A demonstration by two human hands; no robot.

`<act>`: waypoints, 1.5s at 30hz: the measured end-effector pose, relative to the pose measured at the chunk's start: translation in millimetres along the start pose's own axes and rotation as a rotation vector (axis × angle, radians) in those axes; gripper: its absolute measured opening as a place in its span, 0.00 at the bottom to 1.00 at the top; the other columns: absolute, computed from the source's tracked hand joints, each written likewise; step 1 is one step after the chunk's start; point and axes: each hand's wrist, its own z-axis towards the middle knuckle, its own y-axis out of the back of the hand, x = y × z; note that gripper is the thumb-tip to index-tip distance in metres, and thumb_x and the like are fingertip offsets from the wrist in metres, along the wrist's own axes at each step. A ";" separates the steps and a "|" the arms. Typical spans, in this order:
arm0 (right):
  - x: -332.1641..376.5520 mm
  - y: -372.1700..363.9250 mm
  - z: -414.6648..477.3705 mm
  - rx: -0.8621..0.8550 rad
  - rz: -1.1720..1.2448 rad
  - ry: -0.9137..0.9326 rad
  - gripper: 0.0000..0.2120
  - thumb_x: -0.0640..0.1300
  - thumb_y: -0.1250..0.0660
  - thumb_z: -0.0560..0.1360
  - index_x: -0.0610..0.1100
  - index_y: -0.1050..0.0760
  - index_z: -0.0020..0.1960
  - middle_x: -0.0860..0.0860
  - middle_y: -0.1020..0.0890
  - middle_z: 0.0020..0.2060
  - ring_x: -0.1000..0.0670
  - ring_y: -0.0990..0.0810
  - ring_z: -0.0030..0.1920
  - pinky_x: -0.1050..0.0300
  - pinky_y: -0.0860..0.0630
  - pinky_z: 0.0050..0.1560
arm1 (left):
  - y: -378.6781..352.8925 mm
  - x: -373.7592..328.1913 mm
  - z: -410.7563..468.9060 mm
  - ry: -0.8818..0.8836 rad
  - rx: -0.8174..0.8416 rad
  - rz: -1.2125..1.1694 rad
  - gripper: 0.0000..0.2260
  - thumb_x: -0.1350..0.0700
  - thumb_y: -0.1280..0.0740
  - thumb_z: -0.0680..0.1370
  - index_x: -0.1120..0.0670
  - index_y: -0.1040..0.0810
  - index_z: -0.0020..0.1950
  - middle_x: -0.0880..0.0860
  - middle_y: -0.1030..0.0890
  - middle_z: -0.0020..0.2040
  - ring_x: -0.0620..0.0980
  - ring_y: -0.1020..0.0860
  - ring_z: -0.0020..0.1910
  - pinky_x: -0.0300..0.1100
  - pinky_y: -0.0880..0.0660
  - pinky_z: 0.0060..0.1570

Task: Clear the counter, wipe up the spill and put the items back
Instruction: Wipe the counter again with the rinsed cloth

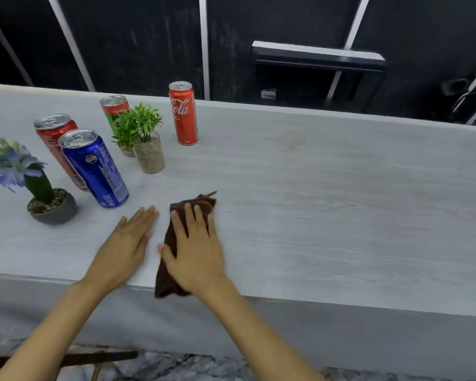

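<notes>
My right hand (195, 248) lies flat on a dark brown cloth (204, 204), pressing it onto the grey counter (327, 193) near the front edge; the cloth's near end hangs over that edge. Just left of it, my left hand (127, 243) rests flat on the counter, fingers together, holding nothing. On the left stand a blue Pepsi can (95, 167), a red can (56, 144) behind it, a red and green can (113, 108) and a red Coca-Cola can (184, 112).
Two small green plants in glass pots (144, 138) stand between the cans. A purple-flowered plant in a grey pot (39, 193) sits at the far left. A dark wall with a black shelf (318, 57) rises behind the counter.
</notes>
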 end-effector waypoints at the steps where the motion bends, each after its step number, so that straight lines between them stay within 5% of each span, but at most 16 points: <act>1: -0.7 -0.1 -13.6 0.005 -0.011 0.033 0.32 0.59 0.50 0.77 0.45 0.50 0.75 0.42 0.48 0.76 0.44 0.55 0.76 0.46 0.65 0.75 | -0.4 1.6 -1.8 -0.007 0.006 0.009 0.21 0.57 0.46 0.80 0.55 0.44 0.73 0.51 0.42 0.75 0.43 0.47 0.73 0.41 0.54 0.72; 6: -101.6 46.8 -55.4 -0.057 -0.173 -0.217 0.32 0.63 0.53 0.77 0.51 0.54 0.76 0.46 0.61 0.76 0.47 0.67 0.75 0.47 0.69 0.72 | -5.6 -0.4 -2.1 -0.018 -0.002 0.065 0.24 0.48 0.50 0.80 0.54 0.47 0.74 0.47 0.47 0.75 0.41 0.50 0.74 0.40 0.55 0.73; 10: -139.5 70.9 -27.5 -0.039 -0.201 -0.498 0.32 0.61 0.51 0.78 0.45 0.52 0.76 0.39 0.55 0.76 0.41 0.58 0.76 0.45 0.62 0.75 | -7.6 -0.1 -2.2 -0.014 -0.006 0.068 0.23 0.49 0.51 0.80 0.55 0.48 0.74 0.49 0.47 0.76 0.44 0.50 0.75 0.41 0.55 0.74; 17: -18.3 1.5 10.0 -0.039 -0.087 -0.172 0.30 0.60 0.49 0.78 0.47 0.48 0.75 0.42 0.50 0.76 0.45 0.55 0.76 0.49 0.63 0.74 | -8.5 -0.2 5.8 -0.021 0.069 0.044 0.24 0.50 0.54 0.81 0.54 0.54 0.75 0.50 0.51 0.77 0.44 0.54 0.75 0.42 0.58 0.73; 20: -39.7 13.4 -35.3 -0.044 -0.106 -0.151 0.30 0.63 0.53 0.77 0.52 0.50 0.75 0.49 0.50 0.77 0.50 0.57 0.76 0.49 0.66 0.74 | -12.4 -16.4 11.2 -0.088 0.092 -0.009 0.24 0.50 0.54 0.81 0.53 0.55 0.75 0.49 0.53 0.77 0.43 0.56 0.75 0.40 0.60 0.72; 23: -112.7 53.5 -86.5 -0.071 -0.202 -0.371 0.31 0.64 0.56 0.76 0.54 0.55 0.75 0.53 0.52 0.77 0.53 0.59 0.76 0.48 0.68 0.73 | -22.6 -42.6 17.9 -0.189 0.125 -0.046 0.24 0.49 0.54 0.81 0.53 0.55 0.75 0.48 0.54 0.77 0.43 0.57 0.75 0.40 0.62 0.73; 28: -191.0 103.5 -97.0 -0.063 -0.187 -0.757 0.29 0.55 0.50 0.79 0.47 0.53 0.76 0.45 0.53 0.77 0.46 0.58 0.76 0.46 0.61 0.75 | -45.5 -98.6 33.0 -0.294 0.172 -0.068 0.23 0.50 0.54 0.81 0.54 0.54 0.75 0.49 0.55 0.77 0.44 0.58 0.75 0.41 0.62 0.73; 35: -157.3 70.0 -76.6 -0.138 -0.123 -0.430 0.27 0.58 0.52 0.79 0.48 0.48 0.75 0.46 0.50 0.77 0.48 0.56 0.77 0.50 0.59 0.75 | -79.2 -169.7 54.5 -0.300 0.207 -0.102 0.23 0.50 0.55 0.81 0.53 0.55 0.75 0.49 0.54 0.77 0.43 0.58 0.75 0.40 0.63 0.73; 38: -212.8 97.3 -129.8 -0.141 -0.150 -0.426 0.27 0.58 0.53 0.79 0.51 0.49 0.75 0.50 0.51 0.77 0.50 0.58 0.76 0.50 0.60 0.74 | -93.0 -199.8 63.5 -0.300 0.218 -0.128 0.23 0.48 0.56 0.81 0.52 0.55 0.75 0.47 0.54 0.77 0.41 0.58 0.75 0.40 0.64 0.73; 45: -399.6 196.0 -187.1 -0.191 -0.169 -0.872 0.27 0.56 0.50 0.79 0.47 0.48 0.75 0.43 0.49 0.76 0.44 0.52 0.76 0.45 0.55 0.75 | -128.2 -281.9 99.4 -0.316 0.226 -0.097 0.24 0.48 0.55 0.81 0.54 0.54 0.75 0.49 0.54 0.77 0.43 0.58 0.75 0.41 0.63 0.73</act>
